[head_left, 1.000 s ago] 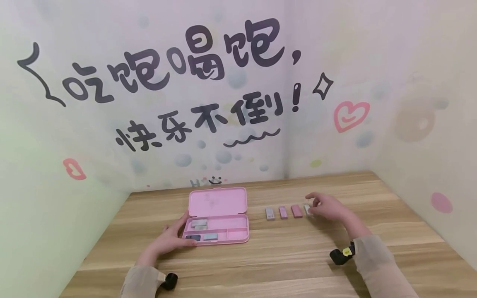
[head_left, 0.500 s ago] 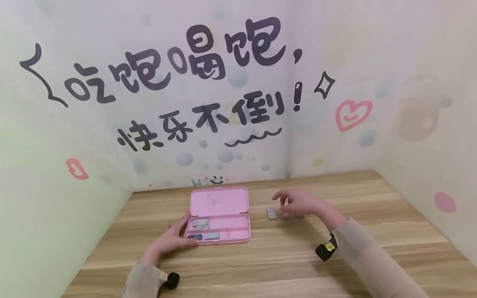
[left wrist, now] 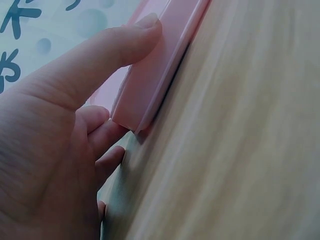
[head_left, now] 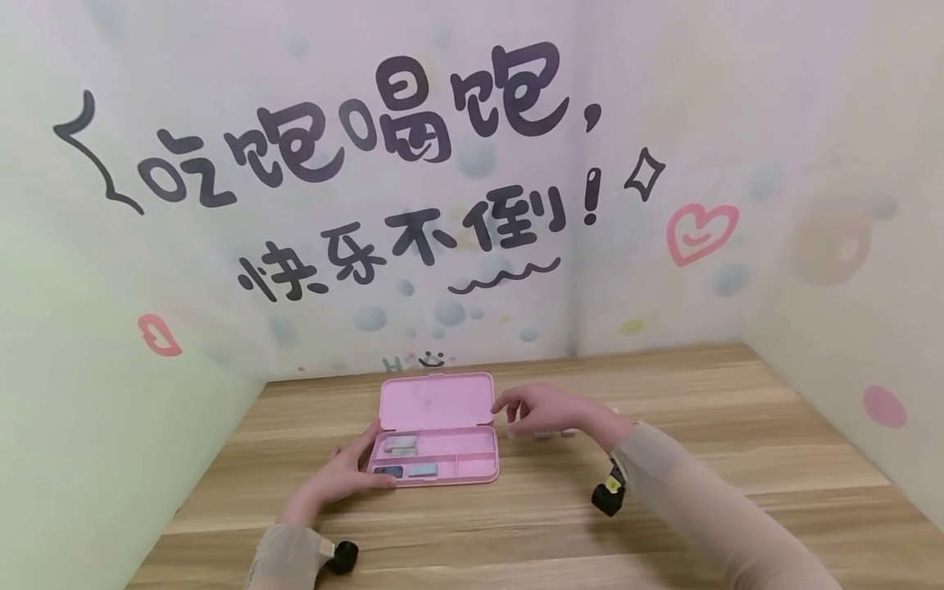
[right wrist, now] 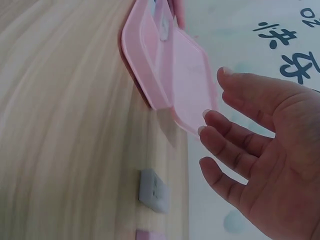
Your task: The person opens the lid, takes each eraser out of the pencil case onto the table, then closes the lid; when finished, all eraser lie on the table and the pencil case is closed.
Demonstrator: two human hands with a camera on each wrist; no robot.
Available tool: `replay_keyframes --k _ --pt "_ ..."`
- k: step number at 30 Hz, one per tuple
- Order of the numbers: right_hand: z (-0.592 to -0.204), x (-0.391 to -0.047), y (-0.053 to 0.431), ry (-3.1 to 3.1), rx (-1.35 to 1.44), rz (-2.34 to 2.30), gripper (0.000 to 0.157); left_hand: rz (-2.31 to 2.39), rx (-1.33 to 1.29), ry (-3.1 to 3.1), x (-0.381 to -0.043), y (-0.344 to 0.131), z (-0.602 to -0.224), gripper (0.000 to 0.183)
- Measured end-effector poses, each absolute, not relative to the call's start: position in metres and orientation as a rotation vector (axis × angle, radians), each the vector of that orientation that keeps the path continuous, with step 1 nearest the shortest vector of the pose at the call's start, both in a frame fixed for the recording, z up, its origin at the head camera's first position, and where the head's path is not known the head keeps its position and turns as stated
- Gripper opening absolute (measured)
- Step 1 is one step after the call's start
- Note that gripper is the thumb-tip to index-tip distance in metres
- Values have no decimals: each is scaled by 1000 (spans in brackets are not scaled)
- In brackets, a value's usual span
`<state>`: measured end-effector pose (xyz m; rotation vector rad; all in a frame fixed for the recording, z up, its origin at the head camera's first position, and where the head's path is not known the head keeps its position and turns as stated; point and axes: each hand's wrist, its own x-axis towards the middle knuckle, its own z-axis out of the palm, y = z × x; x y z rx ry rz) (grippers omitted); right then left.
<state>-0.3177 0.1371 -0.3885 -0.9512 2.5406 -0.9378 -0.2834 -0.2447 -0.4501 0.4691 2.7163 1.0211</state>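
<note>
An open pink pencil case point(head_left: 475, 467) lies on the table with its lid point(head_left: 437, 401) folded back. My left hand point(head_left: 341, 477) grips its left end; in the left wrist view the thumb point(left wrist: 137, 42) presses on the front rim. Pale blocks point(head_left: 401, 445) that look like erasers lie in the rear compartment. A dark block point(head_left: 388, 472) and a light blue block point(head_left: 424, 469) lie in the front. My right hand point(head_left: 549, 411) hovers right of the case, fingers loosely bent and holding nothing. Below it are a grey block point(right wrist: 154, 191) and a pink block point(right wrist: 150, 235).
The wooden table point(head_left: 472, 537) meets a printed wall point(head_left: 627, 287) at the back, with side walls left and right. The right hand partly hides the row of blocks beside the case. Each wrist carries a black camera point(head_left: 608, 497).
My right hand has moved left, from the far end of the block row across it to near the case lid. The left hand has stayed on the case.
</note>
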Motion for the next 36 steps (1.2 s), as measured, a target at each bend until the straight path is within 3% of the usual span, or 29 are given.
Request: replay_keyframes --k 18,36 --pt "-405 -330 47 2376 -1154 -851 37 1023 466 2720 -282 -245 -447 108" --pt "-417 -329 12 2404 -1224 -610 48 1025 499 2733 -283 -245 -448 108"
